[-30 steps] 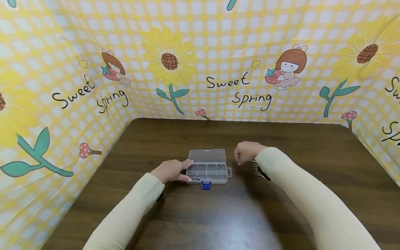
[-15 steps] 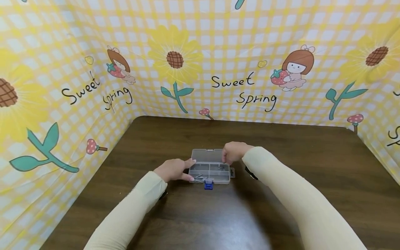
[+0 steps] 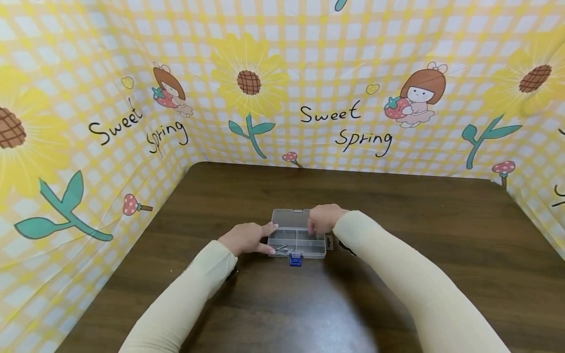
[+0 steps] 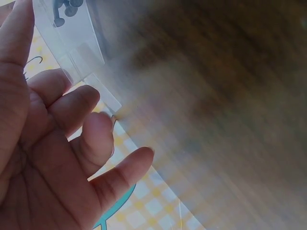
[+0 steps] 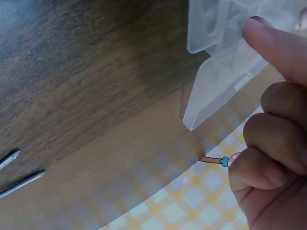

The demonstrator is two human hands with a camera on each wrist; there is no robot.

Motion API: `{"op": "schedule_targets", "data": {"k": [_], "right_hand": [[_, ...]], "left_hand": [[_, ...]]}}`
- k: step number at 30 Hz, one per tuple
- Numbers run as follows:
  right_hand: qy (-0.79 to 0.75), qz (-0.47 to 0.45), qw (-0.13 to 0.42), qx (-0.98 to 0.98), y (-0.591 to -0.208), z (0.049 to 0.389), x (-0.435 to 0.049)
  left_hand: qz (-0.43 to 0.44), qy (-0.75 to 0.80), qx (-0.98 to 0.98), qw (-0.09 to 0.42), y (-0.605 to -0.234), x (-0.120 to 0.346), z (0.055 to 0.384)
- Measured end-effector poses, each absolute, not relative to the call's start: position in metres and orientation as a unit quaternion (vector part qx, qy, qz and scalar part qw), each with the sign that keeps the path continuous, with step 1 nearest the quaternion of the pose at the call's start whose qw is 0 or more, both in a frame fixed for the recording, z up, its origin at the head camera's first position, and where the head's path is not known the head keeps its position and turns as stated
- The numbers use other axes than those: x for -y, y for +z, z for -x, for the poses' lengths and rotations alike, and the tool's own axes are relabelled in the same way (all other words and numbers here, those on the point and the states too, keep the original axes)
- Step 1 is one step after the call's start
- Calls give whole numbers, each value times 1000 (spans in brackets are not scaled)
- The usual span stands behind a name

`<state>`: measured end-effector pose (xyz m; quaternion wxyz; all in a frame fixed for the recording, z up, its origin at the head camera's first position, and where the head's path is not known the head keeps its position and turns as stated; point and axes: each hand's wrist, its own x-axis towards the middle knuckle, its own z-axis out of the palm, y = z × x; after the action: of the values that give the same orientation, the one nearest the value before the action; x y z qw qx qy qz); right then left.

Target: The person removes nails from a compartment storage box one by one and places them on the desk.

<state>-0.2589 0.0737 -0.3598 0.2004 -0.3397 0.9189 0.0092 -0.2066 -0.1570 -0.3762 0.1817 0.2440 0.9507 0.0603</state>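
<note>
A clear plastic compartment box (image 3: 311, 255) lies on the table, its lid (image 3: 287, 219) folded back. My left hand (image 3: 244, 238) rests thumb and index finger on the box's left end; its other fingers bend loosely in the left wrist view. Thin silver metal rods (image 3: 281, 248) lie in the front compartment near that thumb. My right hand (image 3: 324, 219) reaches over the back right compartment. In the right wrist view its lower fingers (image 5: 283, 120) are curled and one finger points into the box; I cannot tell whether it pinches anything. Dark round-headed pieces (image 4: 67, 9) show through the plastic.
Two metal rods with pointed tips (image 5: 24, 183) lie on the wooden table (image 3: 229, 304), apart from the box. A blue latch (image 3: 295, 260) sticks out at the box's front, a hanging tab (image 3: 329, 242) at its right. Yellow checked cloth (image 3: 282, 73) rises behind and beside the table.
My right hand has moved left from beside the box, over the lid's edge, and down into the back right compartment. The left hand has stayed on the box. The head view has shifted slightly.
</note>
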Motion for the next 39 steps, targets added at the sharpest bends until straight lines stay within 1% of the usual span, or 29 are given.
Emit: {"op": "schedule_targets", "data": {"k": [12, 19, 28, 32, 39], "right_hand": [[32, 386, 155, -909, -373, 256, -74], [49, 428, 97, -897, -387, 258, -75], [63, 447, 70, -890, -380, 249, -72], [79, 437, 85, -892, -376, 247, -70], [57, 385, 165, -906, -359, 251, -64]], "left_hand": [[-244, 55, -952, 178, -376, 158, 207], [-240, 58, -952, 179, -379, 157, 207], [-239, 54, -954, 173, -378, 158, 207], [-241, 55, -953, 173, -377, 157, 207], [-240, 54, -953, 177, -375, 156, 207]]}}
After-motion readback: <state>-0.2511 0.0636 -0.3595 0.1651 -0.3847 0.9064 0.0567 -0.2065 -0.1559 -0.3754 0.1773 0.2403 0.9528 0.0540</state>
